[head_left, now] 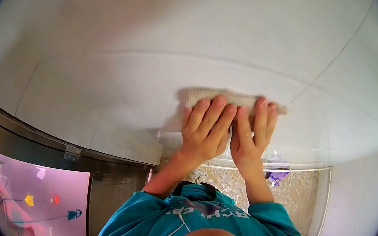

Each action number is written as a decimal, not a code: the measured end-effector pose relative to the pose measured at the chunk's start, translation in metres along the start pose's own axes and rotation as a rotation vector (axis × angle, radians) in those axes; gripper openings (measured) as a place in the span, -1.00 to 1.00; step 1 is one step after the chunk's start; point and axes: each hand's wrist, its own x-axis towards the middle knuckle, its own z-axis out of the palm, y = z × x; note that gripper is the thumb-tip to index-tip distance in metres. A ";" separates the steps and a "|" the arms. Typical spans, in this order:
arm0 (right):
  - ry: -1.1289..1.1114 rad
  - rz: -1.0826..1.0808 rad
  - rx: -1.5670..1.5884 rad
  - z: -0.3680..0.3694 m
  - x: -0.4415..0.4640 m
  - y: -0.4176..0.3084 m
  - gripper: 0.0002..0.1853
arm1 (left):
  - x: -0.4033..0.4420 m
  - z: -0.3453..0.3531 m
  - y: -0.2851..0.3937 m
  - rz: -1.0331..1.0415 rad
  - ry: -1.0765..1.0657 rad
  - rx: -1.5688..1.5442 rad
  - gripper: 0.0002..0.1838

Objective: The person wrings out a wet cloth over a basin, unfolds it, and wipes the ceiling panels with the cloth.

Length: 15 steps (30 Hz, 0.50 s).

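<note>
A folded beige cloth [201, 94] lies against the white tiled wall [166, 69] in front of me. My left hand [204, 129] grips the cloth's left half, its fingers spread over it and pressing it to the tiles. On the cloth's right part is my right hand [251, 135], fingers laid over it in the same way, with a small light spot on one finger. The two hands are side by side, thumbs close together near the lower edge. What lies under the palms is hidden.
A speckled floor [224, 180] shows below, with a purple packet [278, 176] near the wall's foot. At lower left, a dark metal frame [43, 134] borders a pink panel [44, 199] with arrow drawings. A pale wall [354, 202] stands at right.
</note>
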 end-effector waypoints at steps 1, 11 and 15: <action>-0.034 0.000 0.026 0.002 -0.019 -0.003 -0.64 | -0.022 0.005 -0.004 -0.010 -0.025 -0.021 -0.65; -0.159 0.185 0.186 -0.007 -0.055 -0.037 -0.52 | -0.039 0.006 -0.011 0.021 -0.046 0.034 -0.67; -0.155 0.172 0.062 -0.003 -0.026 -0.036 -0.59 | -0.023 0.008 -0.010 0.036 0.002 0.023 -0.64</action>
